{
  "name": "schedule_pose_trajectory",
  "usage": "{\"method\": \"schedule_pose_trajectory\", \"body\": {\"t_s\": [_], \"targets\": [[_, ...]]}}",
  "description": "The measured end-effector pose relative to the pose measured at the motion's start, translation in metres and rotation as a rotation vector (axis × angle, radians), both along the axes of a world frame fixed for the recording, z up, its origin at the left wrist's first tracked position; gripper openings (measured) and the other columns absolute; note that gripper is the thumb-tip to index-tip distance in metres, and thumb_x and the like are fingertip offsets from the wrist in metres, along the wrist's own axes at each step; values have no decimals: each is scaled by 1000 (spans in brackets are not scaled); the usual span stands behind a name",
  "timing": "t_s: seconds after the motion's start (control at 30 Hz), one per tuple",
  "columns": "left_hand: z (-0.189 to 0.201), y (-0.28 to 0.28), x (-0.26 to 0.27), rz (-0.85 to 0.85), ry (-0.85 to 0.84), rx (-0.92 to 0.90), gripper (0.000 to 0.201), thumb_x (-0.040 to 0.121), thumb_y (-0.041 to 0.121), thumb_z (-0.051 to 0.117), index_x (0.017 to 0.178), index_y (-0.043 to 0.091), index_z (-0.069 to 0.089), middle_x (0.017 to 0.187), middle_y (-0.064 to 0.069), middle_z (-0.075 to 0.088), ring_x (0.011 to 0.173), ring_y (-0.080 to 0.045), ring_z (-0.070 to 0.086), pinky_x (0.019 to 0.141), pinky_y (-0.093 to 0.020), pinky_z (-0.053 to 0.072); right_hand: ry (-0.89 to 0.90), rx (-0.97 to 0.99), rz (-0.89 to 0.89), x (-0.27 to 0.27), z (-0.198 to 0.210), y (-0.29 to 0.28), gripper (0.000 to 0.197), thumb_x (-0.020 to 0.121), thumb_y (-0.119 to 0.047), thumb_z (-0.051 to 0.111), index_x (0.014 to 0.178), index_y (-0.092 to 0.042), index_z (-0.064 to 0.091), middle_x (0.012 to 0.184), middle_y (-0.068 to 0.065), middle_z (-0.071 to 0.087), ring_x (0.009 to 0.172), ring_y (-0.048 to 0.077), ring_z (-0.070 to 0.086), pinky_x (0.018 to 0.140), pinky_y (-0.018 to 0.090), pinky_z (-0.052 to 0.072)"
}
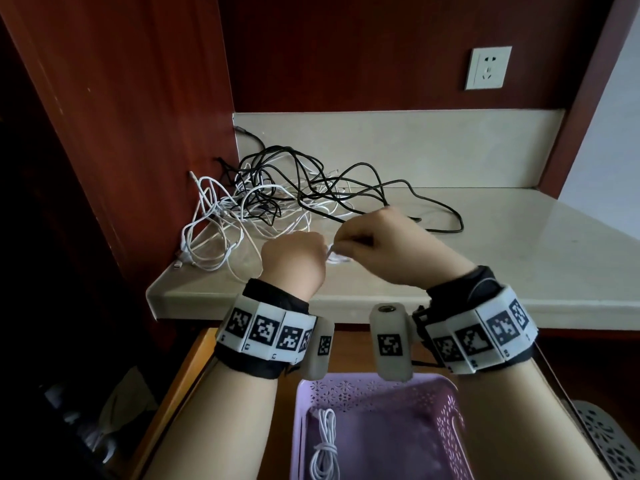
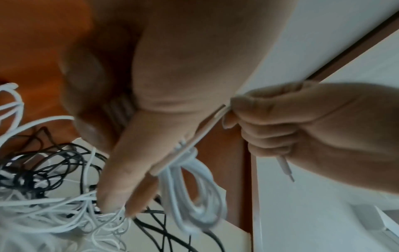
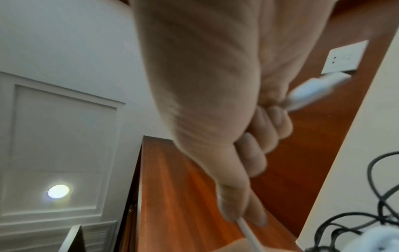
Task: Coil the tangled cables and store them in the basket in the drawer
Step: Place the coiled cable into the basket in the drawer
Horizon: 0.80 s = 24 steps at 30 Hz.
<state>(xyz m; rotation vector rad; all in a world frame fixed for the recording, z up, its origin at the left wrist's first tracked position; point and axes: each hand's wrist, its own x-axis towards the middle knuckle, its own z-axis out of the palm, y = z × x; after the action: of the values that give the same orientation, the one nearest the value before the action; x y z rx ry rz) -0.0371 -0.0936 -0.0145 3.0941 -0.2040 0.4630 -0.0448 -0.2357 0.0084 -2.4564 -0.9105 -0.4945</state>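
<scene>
A tangle of black and white cables [image 1: 277, 195] lies at the back left of the pale countertop [image 1: 485, 258]. Both hands are raised just in front of it. My left hand [image 1: 294, 258] grips a small coil of white cable [image 2: 194, 187], its loops hanging below the fingers. My right hand [image 1: 377, 240] pinches the free end of that cable [image 3: 248, 233] and holds it taut beside the coil. A white plug [image 3: 313, 92] sticks out of the right fist. Below, a purple basket [image 1: 446, 403] sits in the open drawer and holds one coiled white cable [image 1: 323, 445].
Dark red wooden panels [image 1: 121, 133] close in the left side and the back. A white wall socket [image 1: 488, 68] is on the back panel. The drawer's wooden side [image 1: 180, 386] runs at lower left. A white perforated basket [image 1: 609, 441] shows at the lower right.
</scene>
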Motion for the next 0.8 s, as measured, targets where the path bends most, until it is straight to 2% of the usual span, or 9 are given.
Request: {"method": "schedule_pose_trajectory", "body": {"t_s": [0.1,0.2,0.3,0.37,0.43,0.5,0.6,0.67,0.8], "targets": [[2,-5,-5,-151,9,85,24,96,14,45,113,19,62,111,-3,60,108,-27,58,75,-24,30,-30,247,-31,5,1,-16,7,81,-17,71,79,-12,75,71,2,69,66,12,58,64,32,46],[11,-5,-10,-273,175,-8,19,90,14,58,104,23,66,90,5,55,91,-20,57,64,-21,34,51,439,-15,5,-2,-23,3,75,-12,77,74,-10,76,60,-9,66,55,4,51,53,12,35],[24,5,-16,-401,349,-214,4,85,19,70,88,20,69,67,8,54,63,-10,49,51,-18,31,141,619,53,15,-11,-25,15,70,-17,79,72,-6,69,57,17,56,54,8,41,53,15,31],[33,11,-20,-479,349,-362,7,84,23,72,78,25,68,61,8,55,49,-3,41,50,-19,32,220,746,134,21,-18,-22,15,74,-11,73,71,-6,59,55,5,55,52,7,46,53,15,34],[37,15,-20,-472,291,-482,6,84,24,71,81,27,67,61,7,56,44,-2,37,49,-19,33,302,788,196,25,-25,-16,17,82,9,61,74,-5,54,51,-10,58,46,-1,45,47,11,35],[39,17,-17,-414,205,-599,3,84,25,70,85,24,67,64,6,56,45,-4,38,47,-22,33,345,762,221,27,-31,-8,18,87,13,53,80,-3,56,47,-12,53,42,-1,36,43,11,30],[35,25,-8,-253,109,-718,16,83,23,68,95,20,58,79,2,59,61,-13,50,53,-25,37,388,644,204,27,-33,-2,7,94,-3,53,90,-1,58,52,-3,40,45,7,30,46,15,28],[31,31,-2,-160,67,-778,28,82,21,68,105,21,52,87,2,57,71,-15,54,58,-27,40,350,433,129,25,-31,1,11,94,-14,55,84,-11,58,57,6,40,50,10,32,50,17,30],[20,28,7,-18,32,-710,28,84,20,65,108,17,51,92,1,54,83,-20,52,62,-29,35,148,66,0,13,-21,11,16,94,-19,53,78,-16,55,57,-6,45,53,8,40,53,20,32]]}}
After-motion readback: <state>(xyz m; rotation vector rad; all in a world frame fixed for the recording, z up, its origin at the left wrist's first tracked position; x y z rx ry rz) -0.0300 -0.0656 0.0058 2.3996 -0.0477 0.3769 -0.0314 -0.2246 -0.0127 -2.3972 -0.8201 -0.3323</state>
